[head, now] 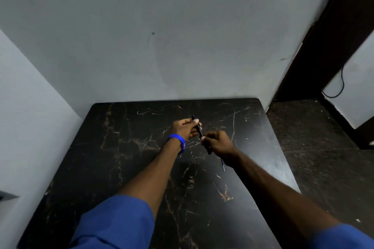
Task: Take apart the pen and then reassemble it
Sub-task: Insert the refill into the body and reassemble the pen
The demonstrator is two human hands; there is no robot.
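Note:
A dark pen [200,130] is held over the far middle of the black marble table [121,168], running from upper left to lower right. My left hand [185,128], with a blue wristband, grips the pen's upper part. My right hand [219,142] is closed around its lower part, whose dark end [208,150] sticks out below my fingers. A thin blue-tipped refill [223,166] lies on the table just under my right wrist. Where the two pen parts meet is partly hidden by my fingers.
The table stands against a pale grey wall [162,36], with another wall at the left. A dark door frame [323,42] and a black cable [342,85] are at the right, beside dark flooring [315,137].

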